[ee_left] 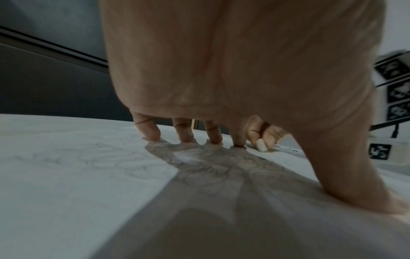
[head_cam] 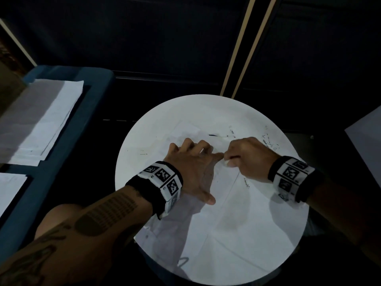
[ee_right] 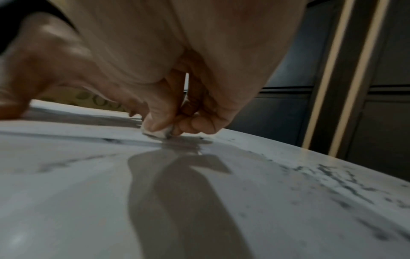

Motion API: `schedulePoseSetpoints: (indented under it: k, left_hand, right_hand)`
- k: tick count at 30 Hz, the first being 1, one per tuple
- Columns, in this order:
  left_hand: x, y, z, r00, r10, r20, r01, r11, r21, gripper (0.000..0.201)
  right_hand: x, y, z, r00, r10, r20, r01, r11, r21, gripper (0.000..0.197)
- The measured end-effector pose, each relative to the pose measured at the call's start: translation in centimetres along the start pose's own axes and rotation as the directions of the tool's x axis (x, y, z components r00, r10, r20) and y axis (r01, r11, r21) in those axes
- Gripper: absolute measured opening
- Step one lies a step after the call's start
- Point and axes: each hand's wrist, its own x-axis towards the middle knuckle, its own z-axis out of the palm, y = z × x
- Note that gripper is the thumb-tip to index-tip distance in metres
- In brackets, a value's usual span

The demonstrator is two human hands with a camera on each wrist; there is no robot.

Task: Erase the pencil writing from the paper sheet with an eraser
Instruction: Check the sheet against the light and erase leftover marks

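Observation:
A white paper sheet (head_cam: 222,215) lies on the round white table (head_cam: 144,137). Faint pencil loops (ee_left: 137,166) show on it in the left wrist view. My left hand (head_cam: 193,162) presses the sheet flat, its fingers (ee_left: 150,131) spread with the tips on the paper. My right hand (head_cam: 247,157) pinches a small white eraser (head_cam: 226,162) between thumb and fingers, its tip down on the paper just right of the left index finger. The eraser (ee_right: 155,133) looks grey and smudged at its contact edge, and the same eraser (ee_left: 261,145) shows past the left fingertips.
Dark eraser crumbs and smudges (head_cam: 270,141) lie on the table's far right. A blue upholstered seat (head_cam: 61,141) with loose paper sheets (head_cam: 45,120) stands to the left. A pale slab (head_cam: 367,141) juts in at the right edge. Dark panelled wall behind.

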Motion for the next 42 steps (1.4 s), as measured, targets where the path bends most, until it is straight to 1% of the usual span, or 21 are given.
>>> schedulePoseSetpoints:
  k: [2,4,8,9,11,12,14,16,19,20,23,24,27,28,29,31,33,35,38,40,42]
  left_hand:
    - [0.1,0.0,0.1,1.0,-0.004,-0.003,0.004,1.0,-0.002,0.122]
    - [0.0,0.1,0.0,1.0,-0.011,-0.012,0.011,1.0,-0.008,0.118]
    - [0.2,0.0,0.1,1.0,-0.006,-0.003,0.006,1.0,0.014,0.122]
    - [0.2,0.0,0.1,1.0,-0.007,-0.005,0.007,1.0,0.011,0.123]
    - [0.2,0.1,0.1,1.0,-0.01,-0.009,0.01,1.0,0.015,0.122]
    - [0.2,0.1,0.0,1.0,-0.008,-0.005,0.008,1.0,0.021,0.121]
    - [0.2,0.0,0.1,1.0,-0.003,0.004,0.003,1.0,0.024,0.123]
    - [0.2,-0.1,0.1,1.0,-0.003,0.004,0.003,1.0,0.016,0.124]
    - [0.1,0.0,0.1,1.0,-0.008,-0.005,0.008,1.0,0.011,0.123]
    - [0.1,0.0,0.0,1.0,-0.006,-0.005,0.006,1.0,0.017,0.123]
    - [0.1,-0.1,0.0,1.0,-0.004,0.0,0.004,0.999,0.033,0.125]
    - [0.1,0.0,0.1,1.0,-0.006,0.001,0.006,0.999,0.032,0.125]
    - [0.1,0.1,0.0,1.0,-0.01,0.007,0.01,1.0,0.027,0.122]
    - [0.2,0.0,0.0,1.0,-0.007,0.005,0.007,1.0,0.027,0.122]
    - [0.1,0.0,0.1,1.0,-0.005,0.003,0.005,1.0,0.023,0.123]
    - [-0.1,0.0,0.1,1.0,-0.006,-0.013,0.006,1.0,0.019,0.124]
    - [-0.1,-0.1,0.2,0.999,-0.013,-0.039,0.014,1.0,0.026,0.125]
    - [-0.2,-0.1,0.2,0.998,-0.007,-0.055,0.008,1.0,0.028,0.126]
    - [-0.4,0.0,0.2,0.998,-0.009,-0.059,0.008,1.0,-0.021,0.123]
    - [-0.4,0.1,0.0,0.999,-0.027,-0.046,0.026,0.999,-0.029,0.124]
    - [-0.3,0.2,-0.1,0.999,-0.032,-0.023,0.032,0.999,-0.004,0.128]
  right_hand:
    - [0.0,0.1,0.2,1.0,-0.008,0.002,0.008,1.0,-0.017,0.014]
    - [-0.2,-0.1,0.9,0.995,-0.091,0.043,0.094,0.994,-0.062,0.019]
    - [-0.1,0.8,0.0,0.999,-0.033,0.005,0.033,0.999,-0.002,0.015]
    - [-0.2,0.6,0.1,0.999,-0.051,0.018,0.051,0.999,-0.018,0.015]
    - [-0.4,-0.2,0.7,0.986,-0.152,0.064,0.157,0.984,-0.08,0.017]
    - [-0.4,-0.1,0.8,0.982,-0.172,0.074,0.178,0.98,-0.091,0.018]
    - [-0.1,0.8,0.2,0.995,-0.092,0.043,0.095,0.993,-0.063,0.018]
    - [0.2,1.4,0.2,0.997,-0.079,0.013,0.08,0.994,-0.079,0.018]
    - [-0.3,0.5,1.1,0.97,-0.222,0.097,0.234,0.96,-0.151,0.021]
    - [-0.2,0.7,0.8,0.97,-0.218,0.11,0.233,0.959,-0.16,0.021]
    - [0.3,2.3,-0.1,0.99,-0.141,0.018,0.142,0.976,-0.167,0.02]
    - [0.4,2.2,0.0,0.989,-0.148,0.014,0.148,0.975,-0.167,0.019]
    - [-0.1,0.9,1.2,0.97,-0.24,0.045,0.244,0.954,-0.176,0.016]
    - [-0.1,1.1,0.9,0.979,-0.203,0.035,0.206,0.968,-0.142,0.015]
    - [-0.1,1.6,0.2,0.991,-0.131,-0.001,0.13,0.987,-0.094,0.015]
    - [-0.1,2.9,-1.4,0.993,0.019,-0.114,-0.014,0.999,0.047,0.009]
    - [-0.5,3.3,-2.7,0.963,0.039,-0.268,-0.003,0.991,0.135,0.006]
    - [-1.3,2.5,-3.1,0.947,0.045,-0.32,0.012,0.985,0.173,0.006]
    - [-1.8,0.7,-1.9,0.957,0.151,-0.249,-0.097,0.972,0.215,0.004]
    - [-1.8,-1.2,0.0,0.975,0.183,-0.13,-0.15,0.962,0.23,0.015]
    - [-1.9,-2.9,1.6,0.986,0.166,-0.006,-0.163,0.971,0.172,0.031]
